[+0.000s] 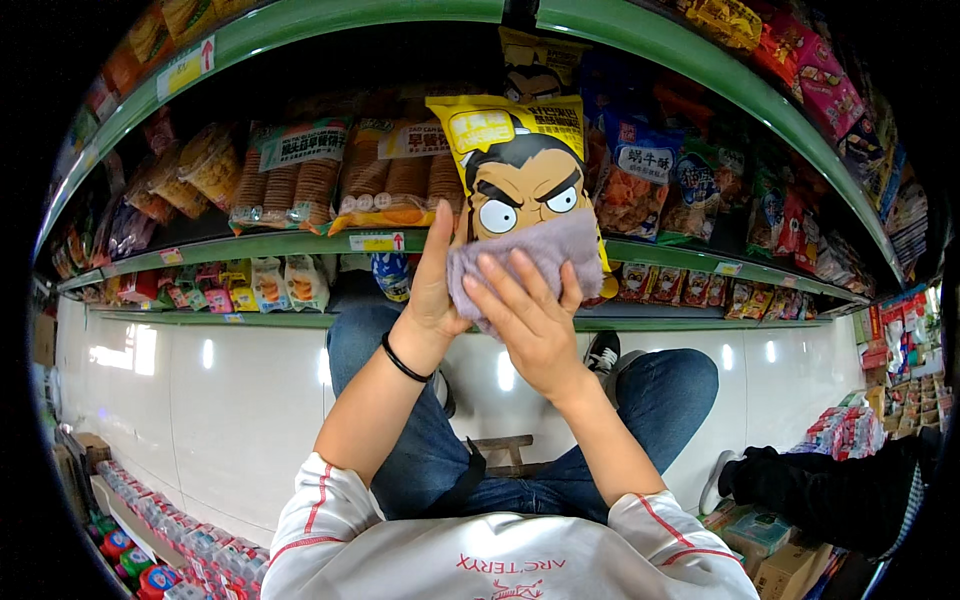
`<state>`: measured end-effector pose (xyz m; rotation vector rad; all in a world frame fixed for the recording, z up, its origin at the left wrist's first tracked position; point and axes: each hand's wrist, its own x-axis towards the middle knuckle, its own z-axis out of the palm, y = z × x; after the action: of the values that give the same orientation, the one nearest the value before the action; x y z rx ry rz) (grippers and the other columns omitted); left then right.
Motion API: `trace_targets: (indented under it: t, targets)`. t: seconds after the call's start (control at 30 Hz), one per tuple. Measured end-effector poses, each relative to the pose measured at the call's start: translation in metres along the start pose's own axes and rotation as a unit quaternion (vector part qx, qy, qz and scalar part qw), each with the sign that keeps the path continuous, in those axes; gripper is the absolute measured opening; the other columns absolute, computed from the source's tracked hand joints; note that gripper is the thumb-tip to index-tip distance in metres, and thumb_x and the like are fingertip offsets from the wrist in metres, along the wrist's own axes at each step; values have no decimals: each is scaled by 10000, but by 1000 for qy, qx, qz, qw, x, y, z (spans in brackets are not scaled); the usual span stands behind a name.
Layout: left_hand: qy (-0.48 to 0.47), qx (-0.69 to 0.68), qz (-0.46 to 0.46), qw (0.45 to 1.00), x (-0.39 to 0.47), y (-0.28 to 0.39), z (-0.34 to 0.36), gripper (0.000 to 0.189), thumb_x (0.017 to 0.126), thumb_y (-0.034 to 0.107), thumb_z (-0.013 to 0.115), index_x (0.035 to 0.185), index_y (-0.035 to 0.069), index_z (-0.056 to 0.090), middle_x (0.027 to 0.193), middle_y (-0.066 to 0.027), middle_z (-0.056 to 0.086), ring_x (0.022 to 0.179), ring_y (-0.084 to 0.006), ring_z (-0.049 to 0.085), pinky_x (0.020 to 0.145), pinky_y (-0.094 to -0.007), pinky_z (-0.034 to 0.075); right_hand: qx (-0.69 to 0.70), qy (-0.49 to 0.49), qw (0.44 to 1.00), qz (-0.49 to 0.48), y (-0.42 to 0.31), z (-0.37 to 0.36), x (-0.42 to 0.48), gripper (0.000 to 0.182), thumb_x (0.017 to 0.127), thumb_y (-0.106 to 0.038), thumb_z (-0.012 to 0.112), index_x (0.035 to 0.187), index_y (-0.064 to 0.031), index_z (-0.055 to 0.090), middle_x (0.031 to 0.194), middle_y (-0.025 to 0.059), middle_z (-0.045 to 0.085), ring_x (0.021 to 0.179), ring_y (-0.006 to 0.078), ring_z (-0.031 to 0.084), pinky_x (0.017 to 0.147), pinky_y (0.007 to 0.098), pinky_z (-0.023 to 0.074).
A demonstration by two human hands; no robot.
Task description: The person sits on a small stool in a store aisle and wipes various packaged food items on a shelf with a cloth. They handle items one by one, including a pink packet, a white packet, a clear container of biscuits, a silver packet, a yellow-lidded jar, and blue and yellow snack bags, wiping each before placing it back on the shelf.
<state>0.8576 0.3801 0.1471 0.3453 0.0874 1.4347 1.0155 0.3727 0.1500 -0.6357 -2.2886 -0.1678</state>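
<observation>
A yellow snack bag (525, 161) with a cartoon face is held upright in front of the shelf. My left hand (437, 281) grips its lower left side, the thumb pointing up along the edge. A folded purple-grey cloth (544, 251) covers the lower part of the bag. With fingers spread, my right hand (532, 322) presses the cloth flat against the bag's front. The bag's bottom edge is mostly hidden behind the cloth and hands.
Packs of round biscuits (292, 176) and other snack bags (637, 176) line the shelf behind a green shelf edge (300, 242). Small packets fill the lower shelf. A person's dark-trousered leg (810, 480) is at the right, near cardboard boxes (787, 570). Wrapped goods (172, 517) stand at lower left.
</observation>
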Motion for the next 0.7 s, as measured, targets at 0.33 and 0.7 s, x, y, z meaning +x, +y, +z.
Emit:
trace_targets:
  t: [0.33,0.7]
  targets:
    - [9,63,-42,997,0,1,-7,569,1027,363,567,1466,31,424,1429,-199,541,1318,-336,532,1116,-480,432,-54,15,997,-46,40,-31,-22,379,895,-129,636,1271,-140,685,1415,46,606,1351,242,530,1149,435,322]
    - [-15,166,-52,985,-5,23,11,911,803,71,787,1542,57,255,1497,-182,455,1361,-404,473,1112,-666,378,381,63,817,428,109,-77,-37,289,1026,-169,521,1208,5,662,1199,137,678,1119,222,615,986,331,453]
